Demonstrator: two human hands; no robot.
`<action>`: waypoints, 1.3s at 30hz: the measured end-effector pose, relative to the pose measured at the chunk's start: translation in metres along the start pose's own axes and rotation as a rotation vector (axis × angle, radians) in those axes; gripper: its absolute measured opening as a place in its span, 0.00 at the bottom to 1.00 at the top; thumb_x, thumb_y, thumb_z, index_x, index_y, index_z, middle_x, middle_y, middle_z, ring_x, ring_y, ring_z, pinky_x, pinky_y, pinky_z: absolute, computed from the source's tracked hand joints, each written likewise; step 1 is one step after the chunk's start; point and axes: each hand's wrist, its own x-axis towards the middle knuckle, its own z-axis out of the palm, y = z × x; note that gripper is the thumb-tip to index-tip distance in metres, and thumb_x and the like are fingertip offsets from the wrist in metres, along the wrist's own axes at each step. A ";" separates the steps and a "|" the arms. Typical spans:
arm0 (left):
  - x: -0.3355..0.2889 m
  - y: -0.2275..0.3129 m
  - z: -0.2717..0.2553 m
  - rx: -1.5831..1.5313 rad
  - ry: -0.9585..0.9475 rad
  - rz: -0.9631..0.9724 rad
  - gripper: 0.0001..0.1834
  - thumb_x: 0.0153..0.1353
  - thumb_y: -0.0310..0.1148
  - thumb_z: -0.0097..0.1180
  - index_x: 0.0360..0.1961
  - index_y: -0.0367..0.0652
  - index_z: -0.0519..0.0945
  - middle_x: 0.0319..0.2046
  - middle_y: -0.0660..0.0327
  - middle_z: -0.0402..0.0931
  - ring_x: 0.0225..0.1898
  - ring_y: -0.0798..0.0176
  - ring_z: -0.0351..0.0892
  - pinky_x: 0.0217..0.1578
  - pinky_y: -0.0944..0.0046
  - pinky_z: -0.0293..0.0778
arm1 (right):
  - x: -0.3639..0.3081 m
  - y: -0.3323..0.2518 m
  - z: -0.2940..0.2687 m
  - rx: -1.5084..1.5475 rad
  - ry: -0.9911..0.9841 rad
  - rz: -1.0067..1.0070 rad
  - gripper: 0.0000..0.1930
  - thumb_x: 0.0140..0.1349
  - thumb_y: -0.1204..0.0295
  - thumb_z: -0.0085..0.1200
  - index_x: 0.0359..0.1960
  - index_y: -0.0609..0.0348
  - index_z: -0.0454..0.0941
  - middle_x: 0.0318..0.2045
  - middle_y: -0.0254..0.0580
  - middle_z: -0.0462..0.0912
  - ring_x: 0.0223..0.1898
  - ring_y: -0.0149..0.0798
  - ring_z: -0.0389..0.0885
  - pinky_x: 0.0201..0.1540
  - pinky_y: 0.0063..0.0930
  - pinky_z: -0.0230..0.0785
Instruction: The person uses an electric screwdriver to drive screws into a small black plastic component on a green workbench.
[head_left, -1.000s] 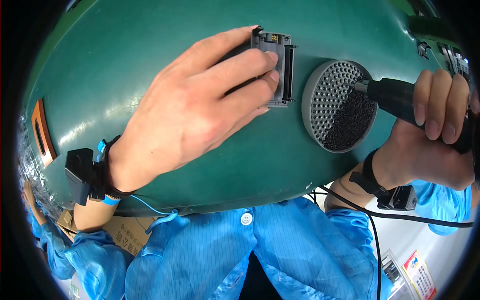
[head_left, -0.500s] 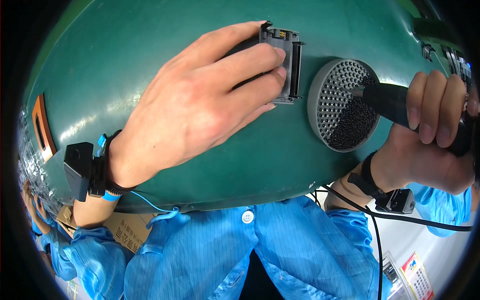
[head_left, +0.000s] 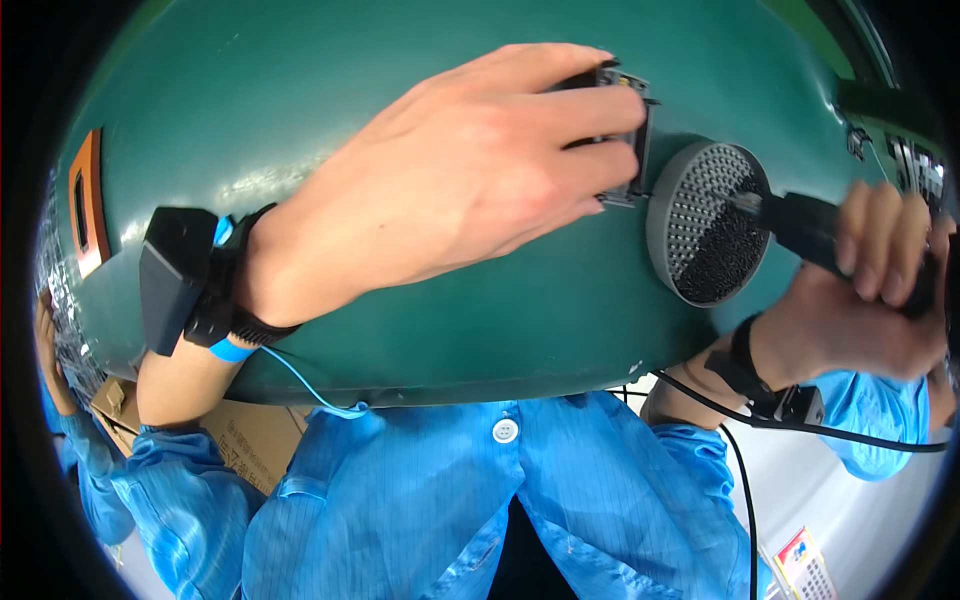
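Observation:
My left hand (head_left: 480, 165) reaches across the green table from the left, its fingers closed over a small dark grey plastic frame-like part (head_left: 643, 145) with black edge pieces. Most of that part is hidden beneath the fingers. Just right of it is a round grey dish (head_left: 664, 205), its floor covered with small holes. Many tiny black screws (head_left: 728, 255) are heaped in the dish's right half. On the right, my right hand (head_left: 850, 315) grips a black electric screwdriver (head_left: 800, 225). Its metal tip points left, over the dish, and I cannot tell whether it touches a screw.
An orange piece with a dark slot (head_left: 88, 205) lies at the table's left edge. A black cable (head_left: 800, 432) crosses in front of my right forearm. Below the table's near edge stands a cardboard box (head_left: 255, 440). Other people's arms (head_left: 62, 370) show at far left.
My left hand has shifted right with the grey part, closer to the dish, and covers more of it. The whole view has turned slightly. The screwdriver tip stays over the dish.

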 end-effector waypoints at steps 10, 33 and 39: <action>0.000 -0.007 0.005 0.072 0.209 0.156 0.07 0.55 0.31 0.61 0.32 0.39 0.79 0.37 0.63 0.73 0.45 0.59 0.73 0.49 0.61 0.74 | -0.005 0.025 0.023 0.162 -0.209 0.011 0.18 0.75 0.59 0.37 0.38 0.60 0.74 0.14 0.38 0.68 0.10 0.36 0.65 0.11 0.33 0.62; 0.003 -0.009 0.006 0.114 0.051 0.206 0.07 0.60 0.32 0.57 0.30 0.39 0.81 0.38 0.61 0.69 0.43 0.62 0.66 0.42 0.69 0.71 | -0.019 0.043 0.036 0.094 -0.218 0.005 0.20 0.76 0.58 0.35 0.41 0.62 0.75 0.15 0.38 0.68 0.10 0.35 0.65 0.11 0.33 0.63; 0.004 -0.015 0.016 -0.028 0.183 0.218 0.08 0.61 0.32 0.55 0.30 0.38 0.80 0.37 0.60 0.69 0.43 0.60 0.67 0.44 0.67 0.73 | -0.013 0.034 0.027 0.055 -0.250 0.002 0.20 0.76 0.58 0.35 0.42 0.62 0.75 0.15 0.38 0.68 0.10 0.35 0.64 0.11 0.34 0.64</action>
